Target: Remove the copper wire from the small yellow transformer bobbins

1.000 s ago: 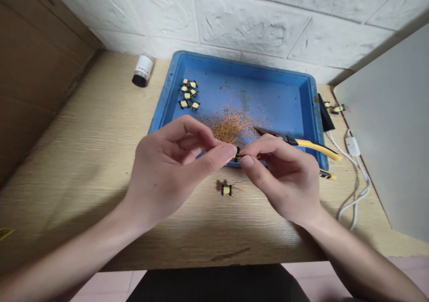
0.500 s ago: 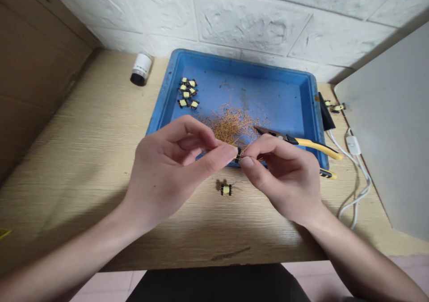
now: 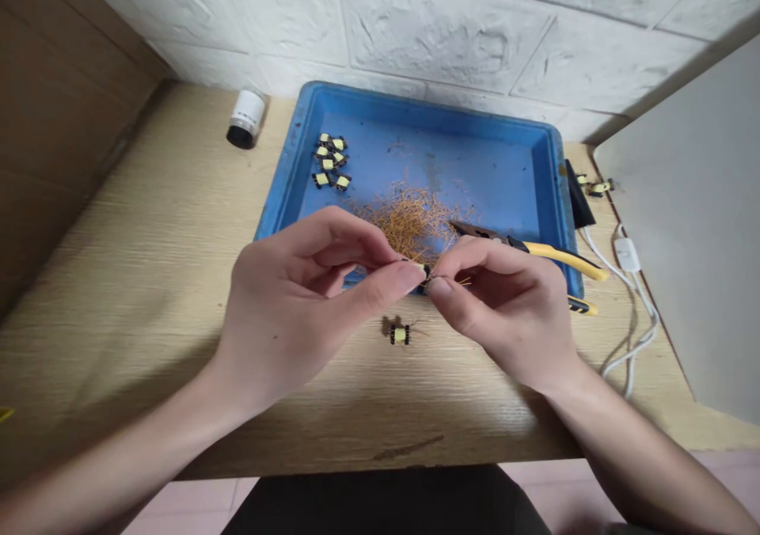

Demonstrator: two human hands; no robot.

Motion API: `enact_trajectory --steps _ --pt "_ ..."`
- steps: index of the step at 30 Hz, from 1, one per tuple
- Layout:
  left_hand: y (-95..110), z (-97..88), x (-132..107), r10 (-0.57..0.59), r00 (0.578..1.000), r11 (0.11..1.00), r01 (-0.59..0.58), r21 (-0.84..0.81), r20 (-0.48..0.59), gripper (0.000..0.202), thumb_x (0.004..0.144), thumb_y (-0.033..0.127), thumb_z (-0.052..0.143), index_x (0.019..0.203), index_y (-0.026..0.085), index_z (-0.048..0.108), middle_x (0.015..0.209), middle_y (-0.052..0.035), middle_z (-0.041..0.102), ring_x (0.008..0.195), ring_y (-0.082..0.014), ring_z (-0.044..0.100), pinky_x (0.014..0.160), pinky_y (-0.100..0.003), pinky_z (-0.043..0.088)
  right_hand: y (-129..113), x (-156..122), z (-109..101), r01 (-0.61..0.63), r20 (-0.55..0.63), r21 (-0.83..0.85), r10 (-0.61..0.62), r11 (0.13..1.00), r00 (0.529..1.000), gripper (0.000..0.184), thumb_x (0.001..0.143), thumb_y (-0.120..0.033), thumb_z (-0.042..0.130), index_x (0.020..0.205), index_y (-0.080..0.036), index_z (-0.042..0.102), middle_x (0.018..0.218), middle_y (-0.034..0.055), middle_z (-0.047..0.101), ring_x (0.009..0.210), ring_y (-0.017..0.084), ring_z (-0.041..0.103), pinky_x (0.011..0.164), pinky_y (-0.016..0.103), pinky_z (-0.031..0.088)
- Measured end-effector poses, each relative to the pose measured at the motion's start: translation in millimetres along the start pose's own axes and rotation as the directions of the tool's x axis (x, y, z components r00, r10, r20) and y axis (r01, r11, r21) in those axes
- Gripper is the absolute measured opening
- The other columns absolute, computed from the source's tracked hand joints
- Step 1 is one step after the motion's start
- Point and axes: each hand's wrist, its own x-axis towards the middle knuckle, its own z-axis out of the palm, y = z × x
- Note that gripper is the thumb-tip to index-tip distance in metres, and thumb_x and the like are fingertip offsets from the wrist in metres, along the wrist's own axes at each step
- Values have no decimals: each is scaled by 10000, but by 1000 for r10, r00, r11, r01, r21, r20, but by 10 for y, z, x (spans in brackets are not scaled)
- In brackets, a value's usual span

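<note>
My left hand (image 3: 309, 305) pinches a small black-and-yellow transformer (image 3: 426, 271) between thumb and fingertips, which hide most of it. Against its right end, my right hand (image 3: 504, 305) has thumb and forefinger closed on a thin copper wire (image 3: 461, 282). A second transformer (image 3: 400, 335) with loose wire ends lies on the table just below the hands. Behind the hands, a heap of cut copper wire bits (image 3: 407, 222) lies in the blue tray (image 3: 433, 104).
Yellow-handled pliers (image 3: 558, 256) rest across the tray's right rim. Several transformers (image 3: 329, 163) sit inside at the left. A white-and-black cylinder (image 3: 245, 119) lies at the back left. At right are a white cord with a switch (image 3: 626, 255) and more transformers (image 3: 599, 188).
The held transformer has turned slightly between my left fingers, and more of its yellow side shows beside the thumb. Both hands keep nearly the same place.
</note>
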Motion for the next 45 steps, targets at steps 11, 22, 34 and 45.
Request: enact_trajectory --steps 11,22,34,45 --pt "21 4 -26 33 999 995 -29 92 -41 174 805 187 886 759 238 726 647 83 765 493 -33 608 428 -94 412 -28 -5 11 -12 -2 -43 12 999 1000 166 845 -75 752 765 -205 686 684 -57 674 595 67 569 521 185 465" --pt "-9 26 -20 120 987 981 -102 165 -103 177 806 212 896 748 234 730 623 81 752 479 -47 622 401 -132 401 -76 13 3 -47 33 -30 48 998 998 179 831 -69 727 735 -212 678 652 -65 677 573 69 579 519 196 472" --pt "2 53 -34 212 973 966 -194 172 -94 185 822 156 899 808 256 744 741 102 788 663 -63 761 570 -106 565 -66 -33 -29 156 9 -270 -159 950 987 193 864 -52 721 783 -220 670 695 -50 668 622 92 552 570 253 456" --pt "-87 -93 61 -154 957 955 208 -211 246 179 811 301 937 913 299 791 868 4 769 781 -171 757 624 -204 621 -101 8 -26 68 -74 -150 -80 986 994 191 838 -76 731 750 -232 664 662 -41 673 559 97 557 486 241 436"
